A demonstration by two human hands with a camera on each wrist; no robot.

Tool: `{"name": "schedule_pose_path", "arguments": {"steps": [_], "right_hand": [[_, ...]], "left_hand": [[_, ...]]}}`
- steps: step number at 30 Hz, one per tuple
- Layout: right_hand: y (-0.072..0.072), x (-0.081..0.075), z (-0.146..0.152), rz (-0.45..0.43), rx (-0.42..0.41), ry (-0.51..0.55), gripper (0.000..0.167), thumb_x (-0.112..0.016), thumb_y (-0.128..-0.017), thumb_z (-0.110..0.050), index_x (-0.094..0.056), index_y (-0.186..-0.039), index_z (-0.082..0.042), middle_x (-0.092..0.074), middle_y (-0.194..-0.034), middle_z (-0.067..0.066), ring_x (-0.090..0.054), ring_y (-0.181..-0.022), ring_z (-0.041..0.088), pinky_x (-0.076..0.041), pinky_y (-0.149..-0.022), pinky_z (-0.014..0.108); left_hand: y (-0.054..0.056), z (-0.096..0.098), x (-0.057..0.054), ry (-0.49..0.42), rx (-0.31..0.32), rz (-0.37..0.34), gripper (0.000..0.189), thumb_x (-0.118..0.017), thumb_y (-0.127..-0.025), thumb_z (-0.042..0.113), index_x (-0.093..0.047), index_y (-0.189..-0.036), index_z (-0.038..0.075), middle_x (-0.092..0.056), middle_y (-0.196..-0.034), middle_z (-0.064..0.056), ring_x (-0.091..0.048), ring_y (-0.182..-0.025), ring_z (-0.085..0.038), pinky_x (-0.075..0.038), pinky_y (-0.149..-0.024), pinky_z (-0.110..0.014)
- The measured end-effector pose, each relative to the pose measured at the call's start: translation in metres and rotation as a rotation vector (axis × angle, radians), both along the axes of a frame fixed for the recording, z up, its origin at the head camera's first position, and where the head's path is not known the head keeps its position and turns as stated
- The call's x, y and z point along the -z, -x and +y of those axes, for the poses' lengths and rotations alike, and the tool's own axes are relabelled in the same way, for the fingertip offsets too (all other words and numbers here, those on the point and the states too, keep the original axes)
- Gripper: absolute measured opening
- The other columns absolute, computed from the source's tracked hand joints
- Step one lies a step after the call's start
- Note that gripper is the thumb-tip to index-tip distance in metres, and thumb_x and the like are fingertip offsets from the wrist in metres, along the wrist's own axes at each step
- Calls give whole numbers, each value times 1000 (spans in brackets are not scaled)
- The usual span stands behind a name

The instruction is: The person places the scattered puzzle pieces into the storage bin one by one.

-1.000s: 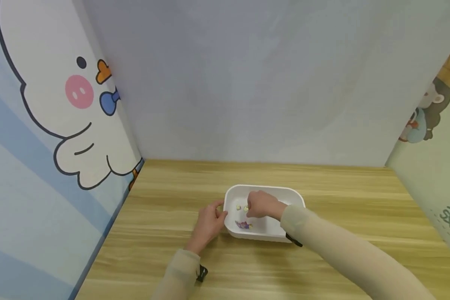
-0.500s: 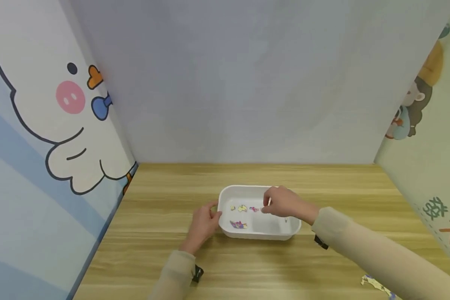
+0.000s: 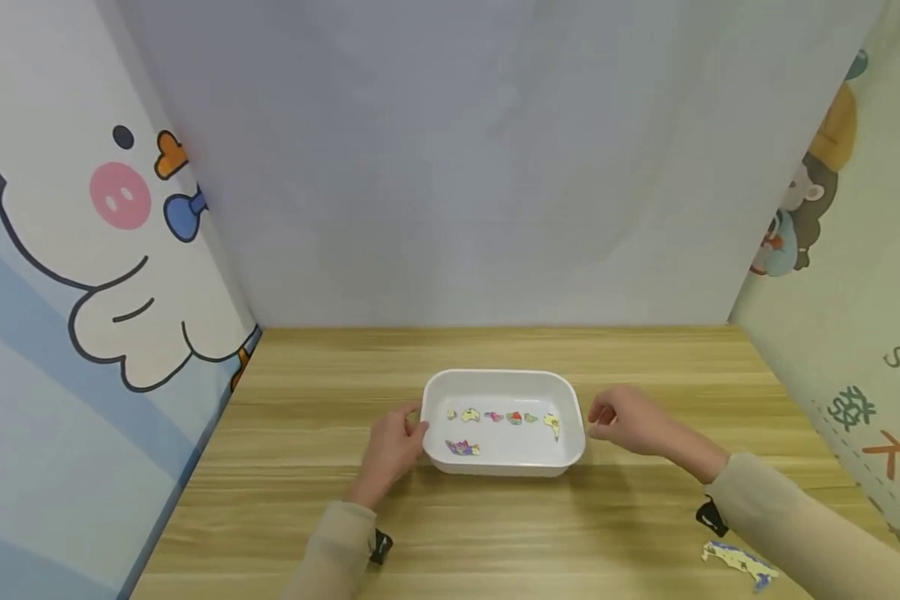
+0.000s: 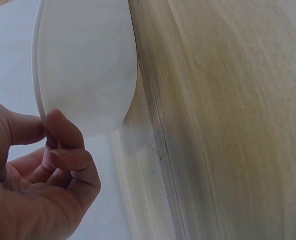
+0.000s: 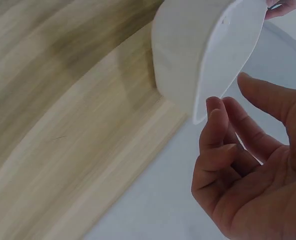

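A white rectangular plastic basin [image 3: 504, 468] with rounded corners sits on the wooden table. My left hand [image 3: 390, 450] pinches its left rim between thumb and fingers, clearly seen in the left wrist view. Just off the basin's right end is my right hand [image 3: 630, 421], fingers loosely bent and thumb apart, with nothing between them. Inside lie several small colourful flat cutouts in a row, among them a red-and-green piece [image 3: 514, 417] and a yellow piece [image 3: 552, 427]. A purple-and-pink piece [image 3: 462, 447] lies below the row.
A longer yellow-and-blue flat cutout [image 3: 741, 560] lies on the table [image 3: 540, 542] at the front right, beside the right sleeve. A grey-white back wall [image 3: 495, 167] and printed side walls enclose the table.
My right hand has moved right, out of the basin to beside its right end, uncovering the whole row of pieces. The left hand keeps its hold on the rim. The head view has shifted.
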State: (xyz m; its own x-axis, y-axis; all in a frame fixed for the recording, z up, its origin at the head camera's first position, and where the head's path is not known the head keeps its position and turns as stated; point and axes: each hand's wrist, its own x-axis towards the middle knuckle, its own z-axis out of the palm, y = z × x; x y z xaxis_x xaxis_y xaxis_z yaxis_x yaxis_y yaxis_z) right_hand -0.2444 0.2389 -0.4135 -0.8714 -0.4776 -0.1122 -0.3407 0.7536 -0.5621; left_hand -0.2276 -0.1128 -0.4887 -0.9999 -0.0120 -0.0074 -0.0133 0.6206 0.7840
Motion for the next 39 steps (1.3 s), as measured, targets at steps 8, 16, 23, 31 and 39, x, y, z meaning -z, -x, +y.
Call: {"name": "schedule_pose_path", "arguments": {"steps": [8,16,23,31,39], "right_hand": [[-35,26,55,-14,-49,-16,23,-81,-71,-10,-66,-87,-2,-61,-79,1,-59,-71,17,-48,-60,31],[-61,48,98,-248,37,-73,34,-85,-66,-18,-63,-87,-4,-53,-75,1,-48,-67,14,-43,-59,31],[-78,60,128,-305,41,-71,40,-88,-61,-17,-56,-82,-6,-47,-72,3,-43,-64,17,-38,-55,30],[-87,64,138,-316,66,-195,46,-88,-50,-11,-48,-73,-10,-44,-65,1,-39,-58,15,-31,-52,28],[-92,71,145,-328,80,-177,39,-79,-49,-2,-48,-71,-9,-42,-63,-1,-37,-56,14,-29,-51,28]], "left_hand": [[0,-1,-1,-6,-6,-3,38,-64,-89,7,-59,-125,-3,-54,-60,-1,-50,-45,-12,-43,-42,-27],[4,-2,-2,15,-9,2,38,-64,-89,9,-59,-125,-2,-53,-60,0,-50,-46,-12,-43,-43,-28],[1,-1,0,3,-1,18,38,-65,-88,7,-60,-124,-3,-54,-60,0,-50,-46,-12,-43,-42,-27],[-2,-5,0,1,-20,18,37,-65,-88,8,-60,-124,-1,-53,-59,-1,-50,-45,-12,-42,-42,-27],[-1,-3,-1,-19,-7,9,38,-64,-88,8,-60,-125,-1,-54,-59,-1,-50,-46,-12,-42,-41,-27]]}}
